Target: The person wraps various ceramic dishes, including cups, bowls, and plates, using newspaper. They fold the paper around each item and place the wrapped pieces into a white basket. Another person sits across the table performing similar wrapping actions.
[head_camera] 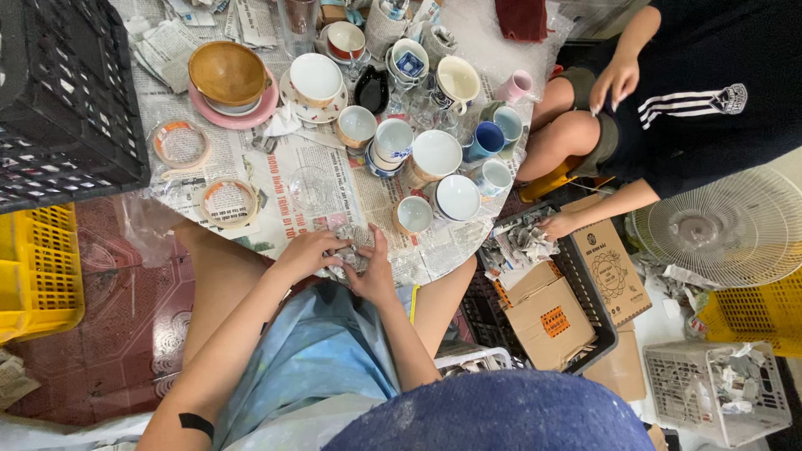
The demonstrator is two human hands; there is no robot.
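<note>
Head view. The left hand (311,250) and the right hand (374,271) are seen together at the near edge of the desk (468,33), at 6 o'clock of the crockery cluster. Both are curled shut around a small newspaper-wrapped object (349,255); what is inside cannot be told. The bundle is held just over the desk edge, above the lap.

Risk noted: if the grip is loosened, the bundle is judged likely to drop to the tiled floor (125,309). A clear glass (312,190) stands at 12 o'clock of the left hand, near; it is hard to see against the newsprint and could be knocked by a raised wrist. A small cup (413,214) at 1 o'clock of the right hand sits close to the rim, and the cups behind it are packed touching, so one nudge could be passed along. Two tape rolls (227,202) lie at 10 o'clock. Another person's hand (560,224) rests on a black crate (597,326) at 3 o'clock, well apart.
</note>
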